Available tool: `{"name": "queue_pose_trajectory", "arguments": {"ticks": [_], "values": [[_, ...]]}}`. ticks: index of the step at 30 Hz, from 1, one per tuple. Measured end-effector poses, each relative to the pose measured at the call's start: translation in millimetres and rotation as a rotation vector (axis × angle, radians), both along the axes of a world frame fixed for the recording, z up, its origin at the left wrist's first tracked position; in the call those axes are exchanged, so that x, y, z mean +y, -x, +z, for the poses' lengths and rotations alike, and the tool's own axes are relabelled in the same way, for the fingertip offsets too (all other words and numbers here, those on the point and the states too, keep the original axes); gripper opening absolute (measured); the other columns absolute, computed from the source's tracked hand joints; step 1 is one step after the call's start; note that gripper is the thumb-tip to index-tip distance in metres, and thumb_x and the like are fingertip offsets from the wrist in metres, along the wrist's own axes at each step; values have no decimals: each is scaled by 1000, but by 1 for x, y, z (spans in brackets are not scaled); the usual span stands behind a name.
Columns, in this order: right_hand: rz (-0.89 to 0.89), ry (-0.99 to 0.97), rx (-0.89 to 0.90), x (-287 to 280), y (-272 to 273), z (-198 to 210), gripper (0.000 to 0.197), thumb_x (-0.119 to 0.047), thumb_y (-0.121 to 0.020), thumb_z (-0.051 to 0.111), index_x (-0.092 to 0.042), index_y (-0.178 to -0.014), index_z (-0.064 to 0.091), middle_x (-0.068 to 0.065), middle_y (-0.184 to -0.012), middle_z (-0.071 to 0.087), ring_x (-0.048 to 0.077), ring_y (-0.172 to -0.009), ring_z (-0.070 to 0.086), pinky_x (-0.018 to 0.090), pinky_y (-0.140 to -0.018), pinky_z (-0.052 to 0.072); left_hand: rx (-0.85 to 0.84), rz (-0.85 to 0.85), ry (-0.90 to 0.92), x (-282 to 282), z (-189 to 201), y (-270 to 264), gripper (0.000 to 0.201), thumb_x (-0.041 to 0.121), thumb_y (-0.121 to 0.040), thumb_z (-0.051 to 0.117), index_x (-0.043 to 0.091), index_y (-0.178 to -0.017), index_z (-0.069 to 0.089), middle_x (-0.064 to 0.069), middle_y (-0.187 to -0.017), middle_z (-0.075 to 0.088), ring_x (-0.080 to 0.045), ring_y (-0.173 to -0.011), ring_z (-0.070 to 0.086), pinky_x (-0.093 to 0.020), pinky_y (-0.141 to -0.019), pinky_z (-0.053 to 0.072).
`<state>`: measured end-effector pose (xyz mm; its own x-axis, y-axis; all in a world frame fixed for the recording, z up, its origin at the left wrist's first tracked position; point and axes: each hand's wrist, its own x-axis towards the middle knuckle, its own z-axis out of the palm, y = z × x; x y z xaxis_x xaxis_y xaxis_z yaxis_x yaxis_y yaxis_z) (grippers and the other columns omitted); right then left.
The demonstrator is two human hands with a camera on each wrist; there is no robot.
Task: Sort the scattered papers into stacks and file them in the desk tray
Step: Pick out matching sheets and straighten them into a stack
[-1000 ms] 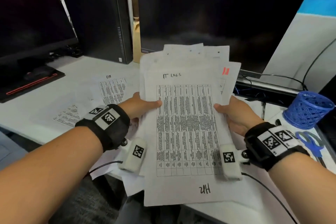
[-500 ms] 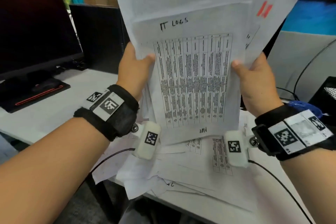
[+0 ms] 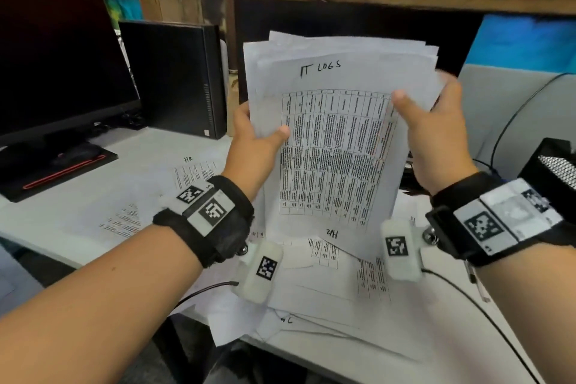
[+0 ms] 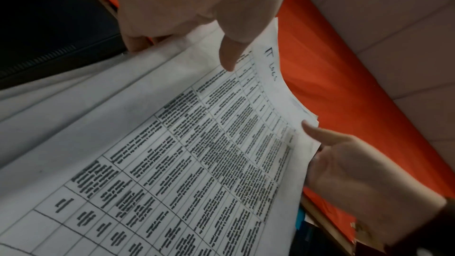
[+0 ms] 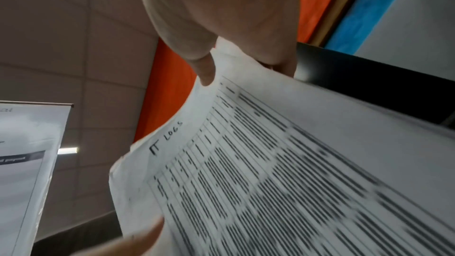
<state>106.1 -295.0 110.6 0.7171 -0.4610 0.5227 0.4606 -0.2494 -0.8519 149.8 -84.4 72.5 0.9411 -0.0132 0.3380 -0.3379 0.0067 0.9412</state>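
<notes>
The person holds one bundle of papers (image 3: 339, 140) upright above the desk (image 3: 78, 227), so the work looks to me only at its start. The top sheet has "IT LOGS" written by hand over a printed table. The left hand (image 3: 252, 146) pinches the left edge, thumb in front and fingers behind; the right hand (image 3: 433, 134) pinches the right edge the same way.

The sheets are thin, white and bending, and their top edges are not yet even. More loose sheets (image 3: 330, 287) lie crossed on the desk under the hands, and two others (image 3: 193, 171) lie further left, one marked "HR". A black mesh tray (image 3: 551, 171) stands at the far right; I cannot tell whether anything is in it. Sorting and filing are still to do.
</notes>
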Motion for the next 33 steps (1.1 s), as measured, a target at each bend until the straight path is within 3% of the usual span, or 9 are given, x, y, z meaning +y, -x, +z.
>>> {"name": "queue_pose_trajectory", "arguments": {"ticks": [3, 5, 7, 10, 14, 22, 26, 30, 33], "values": [[-42, 96, -129, -5, -8, 29, 53, -19, -88, 61, -27, -135, 35, -11, -127, 49, -7, -98, 54, 13, -86, 43, 40, -11, 25, -2, -2, -7, 57, 12, -92, 60, 20, -138, 28, 15, -114, 53, -1, -101, 54, -7, -74, 41], [-56, 232, -107, -5, -12, 42, 54, -24, -91, 59, -32, -138, 34, -22, -135, 38, -13, -113, 42, 4, -96, 31, 65, -23, 48, -4, -3, -9, 54, 13, -93, 58, 19, -139, 30, 15, -112, 55, -3, -102, 55, -9, -75, 40], [-70, 349, -17, -5, -19, 48, 41, -28, -92, 58, -30, -132, 48, -24, -126, 45, -12, -111, 43, -5, -88, 28, 80, -45, 63, -6, -2, -12, 53, 18, -94, 57, 18, -140, 32, 13, -115, 55, -2, -102, 54, -10, -75, 40], [-153, 359, 18, -6, -29, 47, 11, -27, -91, 56, -27, -99, 64, -21, -95, 56, -12, -86, 49, 4, -69, 36, 78, -91, 69, -7, 0, -15, 48, 17, -93, 59, 18, -135, 38, 12, -116, 58, 2, -101, 56, -9, -75, 42], [-208, 257, -34, -8, -30, 43, 9, -27, -89, 55, -33, -83, 57, -19, -87, 55, -1, -87, 53, 21, -82, 47, 71, -63, 55, -7, -5, -19, 37, 12, -87, 67, 24, -120, 56, 12, -110, 66, -3, -104, 61, -17, -84, 46], [31, -22, 42, -12, -11, -6, 41, -16, -89, 64, -17, -125, 44, -6, -116, 63, 3, -100, 64, 20, -82, 53, 29, 76, 84, -15, -3, -19, 33, 20, -89, 65, 15, -122, 61, 5, -108, 69, -6, -98, 65, -14, -75, 49], [14, 26, 248, -9, -4, -53, 28, -15, -95, 55, -18, -123, 55, -8, -114, 64, 7, -104, 61, 28, -93, 50, 19, 78, 108, -18, -1, -13, 35, 16, -91, 62, 16, -126, 56, 9, -109, 67, -1, -97, 62, -14, -79, 49], [-59, -10, 196, -2, -3, -59, 25, -10, -99, 44, -25, -116, 52, -17, -103, 58, -5, -92, 54, 5, -72, 43, -102, 111, 70, -27, 8, 0, 33, 11, -98, 46, 15, -130, 39, 12, -105, 55, 8, -85, 53, 1, -65, 45], [-103, 2, 114, 1, 3, -51, 22, -8, -98, 43, -22, -115, 47, -13, -106, 58, -5, -92, 54, 7, -76, 44, -207, 94, 49, -31, 13, 13, 37, 4, -99, 37, 17, -132, 30, 8, -119, 51, 5, -98, 54, 2, -74, 44]]}}
